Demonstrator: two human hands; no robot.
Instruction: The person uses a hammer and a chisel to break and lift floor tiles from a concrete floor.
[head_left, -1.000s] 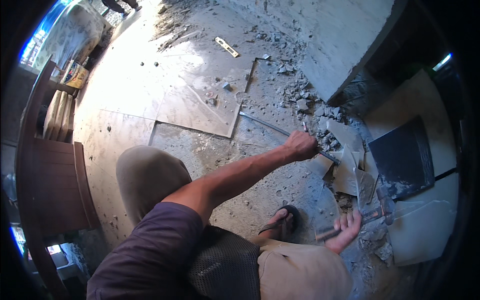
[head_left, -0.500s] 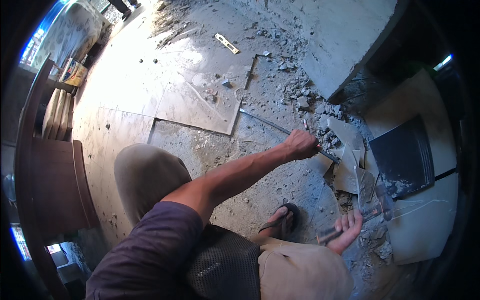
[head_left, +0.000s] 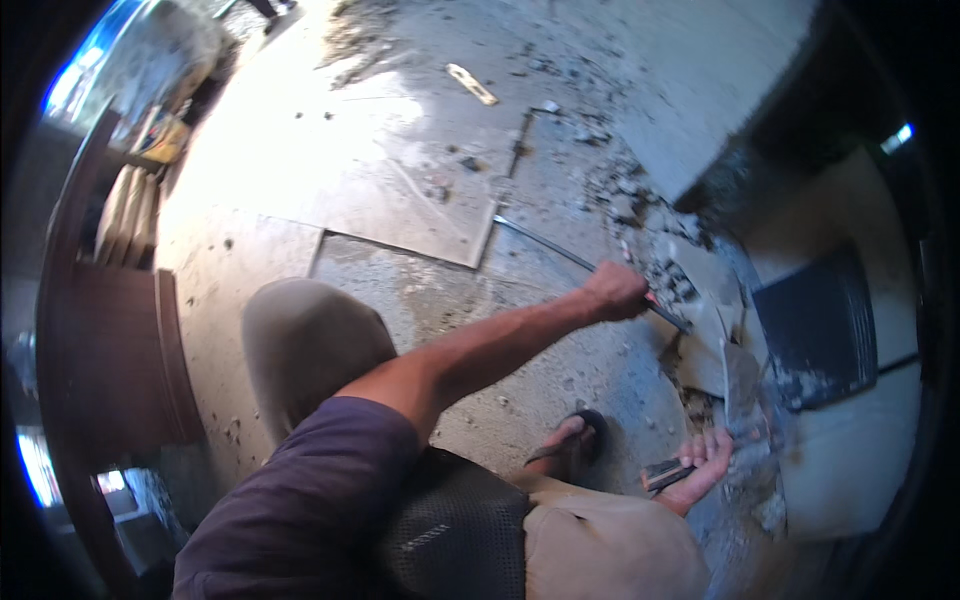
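My left hand (head_left: 617, 291) is closed around a long metal chisel (head_left: 548, 243) held low and aslant over the floor. Its far tip meets the edge of a large pale floor tile (head_left: 430, 225), and its thicker end points toward the rubble at the right. In my right hand (head_left: 706, 466), beside my right knee, is a hammer (head_left: 662, 475); fingers wrap its dark handle, and motion blurs the head. Bare rough concrete (head_left: 500, 340) lies between the tile and my feet.
Broken tile pieces (head_left: 700, 360) and grey rubble (head_left: 625, 205) lie at the right, near a black panel (head_left: 815, 320). A small level (head_left: 472, 84) rests farther off. Brown wooden furniture (head_left: 110, 350) stands left, and a pale slab (head_left: 690, 90) rises at upper right.
The view has shifted slightly, moving the scene a little to the right. The hammer has tilted in my right hand, its head blurred. The chisel tip stays at the tile edge.
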